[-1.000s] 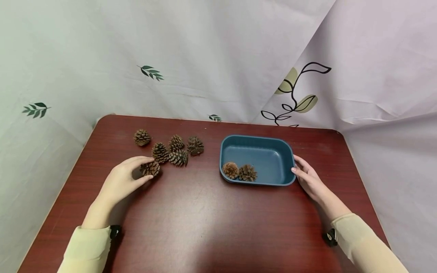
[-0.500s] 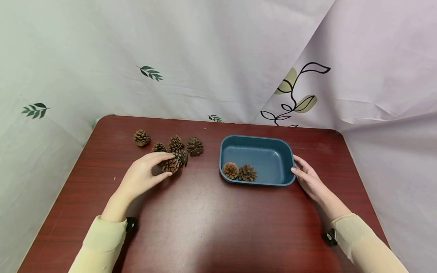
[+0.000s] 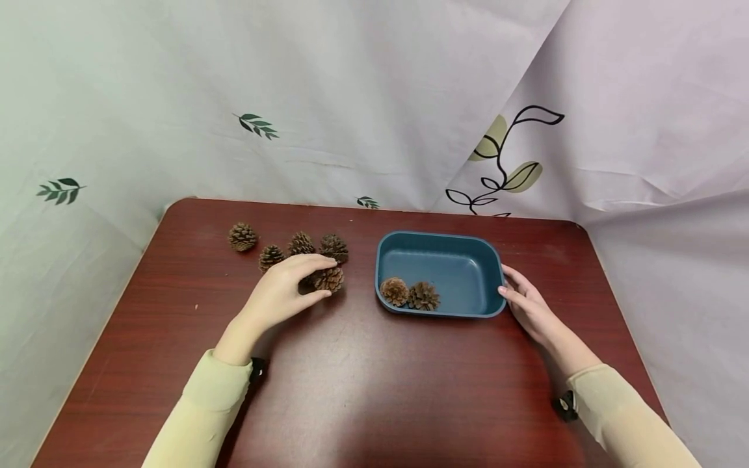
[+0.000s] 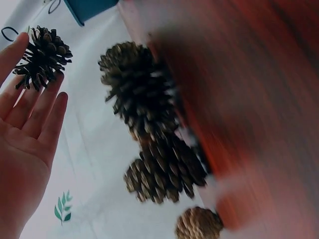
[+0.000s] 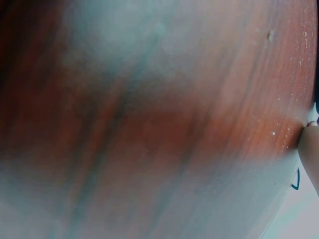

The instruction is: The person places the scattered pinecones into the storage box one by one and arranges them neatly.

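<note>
My left hand pinches a brown pine cone between thumb and fingers, left of the blue bin. In the left wrist view, that pine cone is raised between the thumb and the fingertips. My right hand grips the bin's right end, with the thumb at the rim and the fingers along the outer wall. Two pine cones lie in the bin's near left corner, one pale brown and one darker. Only a sliver of the right hand shows in the right wrist view.
Several pine cones lie at the back left of the red-brown table, among them a far-left one and a dark one just behind the held cone. A white patterned curtain hangs behind the table.
My left hand has carried the pine cone rightward, past the other cones toward the bin. The right hand and the bin have stayed in place.
</note>
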A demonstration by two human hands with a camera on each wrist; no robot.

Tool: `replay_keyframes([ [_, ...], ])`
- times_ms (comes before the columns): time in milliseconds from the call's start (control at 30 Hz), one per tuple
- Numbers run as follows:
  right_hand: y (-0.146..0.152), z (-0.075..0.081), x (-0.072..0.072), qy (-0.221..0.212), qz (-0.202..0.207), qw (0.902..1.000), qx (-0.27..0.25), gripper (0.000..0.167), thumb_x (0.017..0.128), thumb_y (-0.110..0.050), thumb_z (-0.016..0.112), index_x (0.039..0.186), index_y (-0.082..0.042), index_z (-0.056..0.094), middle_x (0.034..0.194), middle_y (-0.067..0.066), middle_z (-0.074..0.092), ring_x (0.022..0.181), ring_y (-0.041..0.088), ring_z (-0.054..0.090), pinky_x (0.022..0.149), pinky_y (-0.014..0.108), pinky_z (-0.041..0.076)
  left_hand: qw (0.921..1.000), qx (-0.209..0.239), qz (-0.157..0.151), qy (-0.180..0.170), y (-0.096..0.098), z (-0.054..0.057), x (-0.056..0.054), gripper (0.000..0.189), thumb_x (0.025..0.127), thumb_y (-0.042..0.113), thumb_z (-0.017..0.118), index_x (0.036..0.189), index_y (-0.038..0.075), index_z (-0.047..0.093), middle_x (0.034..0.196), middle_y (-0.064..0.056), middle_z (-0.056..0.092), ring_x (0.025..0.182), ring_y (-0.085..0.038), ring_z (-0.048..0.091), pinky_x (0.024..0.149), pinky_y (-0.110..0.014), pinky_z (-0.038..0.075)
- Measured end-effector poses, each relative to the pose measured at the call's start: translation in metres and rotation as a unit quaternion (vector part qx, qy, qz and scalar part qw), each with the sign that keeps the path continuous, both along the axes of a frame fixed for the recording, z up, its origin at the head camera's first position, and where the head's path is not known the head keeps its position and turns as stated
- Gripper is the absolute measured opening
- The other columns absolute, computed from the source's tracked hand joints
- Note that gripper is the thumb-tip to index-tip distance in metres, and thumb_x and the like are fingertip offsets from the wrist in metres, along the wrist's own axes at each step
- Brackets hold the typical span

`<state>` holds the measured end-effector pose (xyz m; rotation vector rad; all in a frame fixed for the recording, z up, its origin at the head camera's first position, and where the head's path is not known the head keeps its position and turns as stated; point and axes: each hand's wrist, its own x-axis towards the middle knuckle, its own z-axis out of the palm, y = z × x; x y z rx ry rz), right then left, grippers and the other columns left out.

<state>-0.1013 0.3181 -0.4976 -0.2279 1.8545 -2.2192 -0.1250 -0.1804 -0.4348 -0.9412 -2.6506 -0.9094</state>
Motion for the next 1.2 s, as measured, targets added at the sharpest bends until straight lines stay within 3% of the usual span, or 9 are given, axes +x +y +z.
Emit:
replay_keyframes([
  [400, -0.001, 0.0, 0.0, 0.007, 0.003, 0.9999, -0.011, 0.045, 0.11, 0.004, 0.041, 0.149, -0.017, 0.05, 0.144, -0.013, 0.062, 0.131, -0.003, 0.058, 0.106, 0.009, 0.047, 0.9987, 0.0, -0.048, -0.02, 0.037, 0.006, -0.01, 0.049, 0.089, 0.018, 0.088, 0.135, 0.011, 0.073, 0.136, -0.008, 0.073, 0.131, -0.028, 0.066, 0.113, -0.048, 0.055],
  [700, -0.002, 0.001, 0.0, 0.005, 0.003, 0.9998, -0.017, 0.045, 0.11, 0.005, 0.041, 0.149, -0.016, 0.05, 0.143, -0.013, 0.062, 0.13, -0.002, 0.059, 0.106, 0.009, 0.047, 0.9966, -0.014, -0.079, -0.014, 0.066, 0.012, -0.018, 0.05, 0.092, 0.023, 0.086, 0.139, 0.012, 0.071, 0.14, -0.006, 0.072, 0.133, -0.025, 0.066, 0.116, -0.045, 0.053],
  [1033, 0.0, 0.0, 0.0, -0.007, 0.003, 1.0, 0.001, 0.044, 0.11, 0.003, 0.041, 0.149, -0.018, 0.047, 0.144, -0.014, 0.058, 0.131, -0.006, 0.057, 0.107, 0.008, 0.046, 0.9912, -0.042, -0.122, -0.031, 0.103, 0.017, -0.029, 0.049, 0.094, 0.025, 0.084, 0.14, 0.015, 0.07, 0.142, -0.003, 0.07, 0.136, -0.022, 0.063, 0.123, -0.04, 0.048],
  [1200, 0.0, 0.001, 0.001, -0.009, 0.004, 1.0, 0.002, 0.045, 0.111, 0.003, 0.041, 0.15, -0.017, 0.046, 0.145, -0.014, 0.058, 0.131, -0.005, 0.057, 0.106, 0.008, 0.046, 0.987, -0.06, -0.144, -0.037, 0.121, 0.02, -0.038, 0.047, 0.096, 0.027, 0.082, 0.14, 0.016, 0.07, 0.143, -0.003, 0.069, 0.137, -0.021, 0.062, 0.12, -0.038, 0.05],
])
